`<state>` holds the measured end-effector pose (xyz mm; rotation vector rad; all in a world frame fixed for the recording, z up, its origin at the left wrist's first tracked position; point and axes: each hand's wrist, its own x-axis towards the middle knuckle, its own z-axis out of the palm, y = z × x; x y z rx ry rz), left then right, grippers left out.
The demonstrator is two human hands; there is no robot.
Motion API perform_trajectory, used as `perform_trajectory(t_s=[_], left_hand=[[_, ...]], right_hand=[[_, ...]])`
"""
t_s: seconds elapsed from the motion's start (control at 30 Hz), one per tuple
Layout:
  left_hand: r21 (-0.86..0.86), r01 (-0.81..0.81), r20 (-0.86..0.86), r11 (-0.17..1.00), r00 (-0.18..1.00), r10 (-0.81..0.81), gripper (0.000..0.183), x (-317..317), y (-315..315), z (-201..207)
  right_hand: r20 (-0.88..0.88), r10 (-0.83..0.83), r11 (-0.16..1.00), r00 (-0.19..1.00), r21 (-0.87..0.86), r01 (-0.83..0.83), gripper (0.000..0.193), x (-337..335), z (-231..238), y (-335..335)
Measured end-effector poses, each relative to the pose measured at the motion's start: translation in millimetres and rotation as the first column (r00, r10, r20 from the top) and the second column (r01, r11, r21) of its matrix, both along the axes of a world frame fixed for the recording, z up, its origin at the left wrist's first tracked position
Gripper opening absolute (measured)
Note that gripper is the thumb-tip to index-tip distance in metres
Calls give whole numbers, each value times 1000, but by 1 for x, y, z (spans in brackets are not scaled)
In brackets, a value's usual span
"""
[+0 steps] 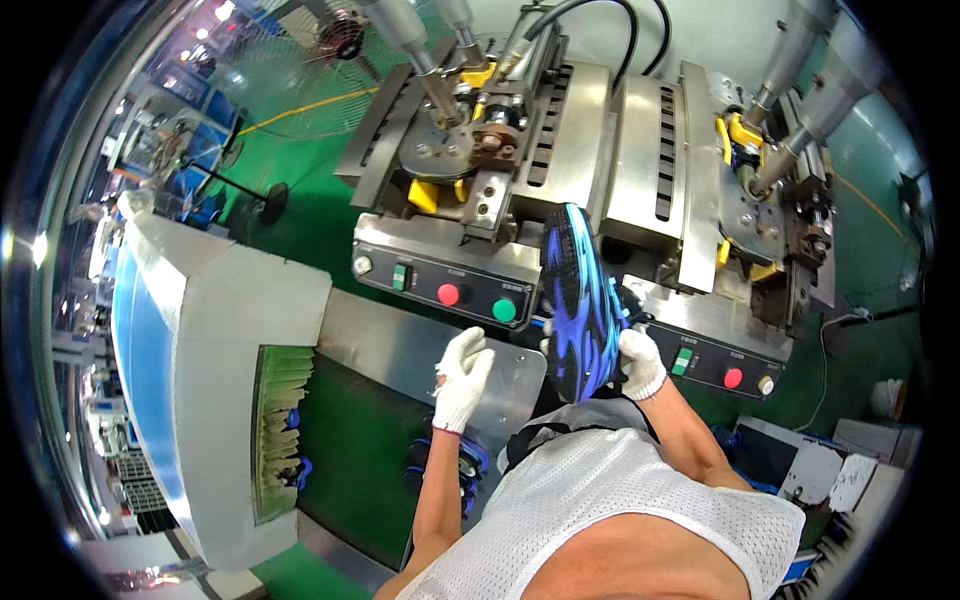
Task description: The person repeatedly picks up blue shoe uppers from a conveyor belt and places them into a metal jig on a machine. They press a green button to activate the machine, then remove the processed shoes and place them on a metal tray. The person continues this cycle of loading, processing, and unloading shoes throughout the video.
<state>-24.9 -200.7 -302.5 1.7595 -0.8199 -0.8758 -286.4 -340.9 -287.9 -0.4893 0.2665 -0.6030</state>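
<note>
My right hand (641, 364), in a white knit glove, grips a black, blue and purple sports shoe (582, 310) close in front of my body. The shoe stands lengthwise, its patterned sole turned to the left and its far end near the machine's metal plates. My left hand (463, 380), gloved the same way, hovers to the left of the shoe over a steel ledge (385, 345). It holds nothing, and its fingers are stretched out. Some right-hand fingers are hidden behind the shoe.
Two press stations stand ahead, with a left control panel (445, 280) and a right control panel (710, 345) bearing buttons. A white tunnel-like housing (230, 380) with a bristle curtain (280, 430) stands left over a green belt (350, 450). More blue shoes (470, 465) lie beside my left forearm.
</note>
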Motion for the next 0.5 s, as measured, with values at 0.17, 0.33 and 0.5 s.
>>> perform_trajectory(t_s=[0.17,0.33,0.5], left_hand=[[70,16,147,997,989,-26,45,15,15,-8],[314,-192,544,930,839,-11,49,46,80,-65],[549,-364,551,752,834,1,51,47,174,-122]], right_hand=[[88,-65,995,994,84,58,74,10,25,18],[28,-26,988,999,152,21,75,10,47,40],[-87,-24,996,996,84,32,73,10,42,52]])
